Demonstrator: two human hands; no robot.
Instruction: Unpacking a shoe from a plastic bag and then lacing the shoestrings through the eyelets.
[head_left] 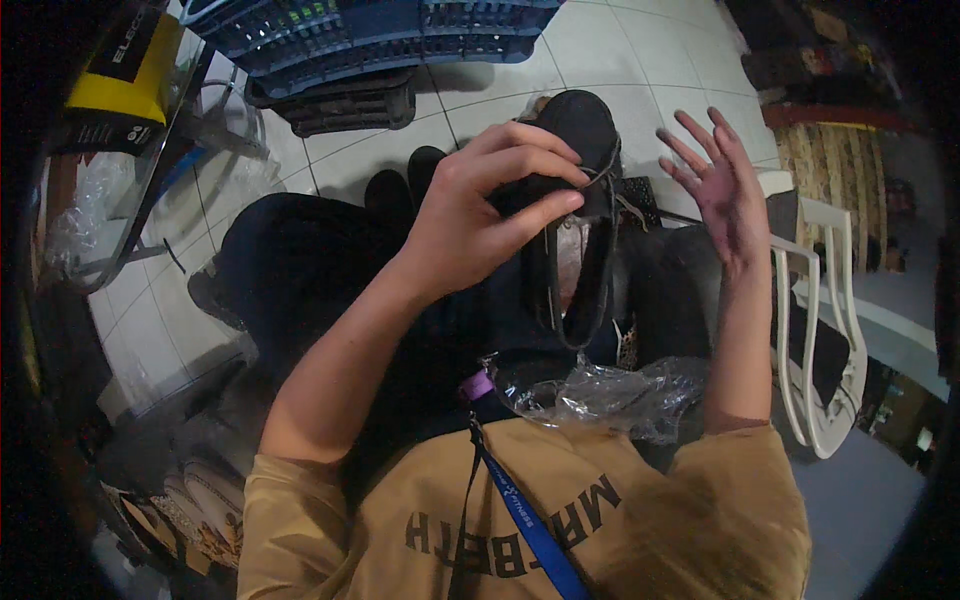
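A black shoe (583, 125) is upright in front of me, its rounded toe pointing away and its pale insole showing through the long opening. At the shoe's strap, my left hand (490, 190) is closed, thumb and fingertips pinching the thin band near the toe. To the right, my right hand (728, 190) is raised with its fingers spread, holding nothing and apart from the shoe. A crumpled clear plastic bag (640, 395) lies across my lap, below the shoe's heel. Whatever supports the shoe from beneath is hidden.
A blue plastic crate (400, 45) stands ahead over a black crate (340, 105) on the tiled floor (430, 125). On the right is a white plastic chair (850, 335). A yellow and black box (125, 85) sits at far left; several shoes (205, 500) lie lower left.
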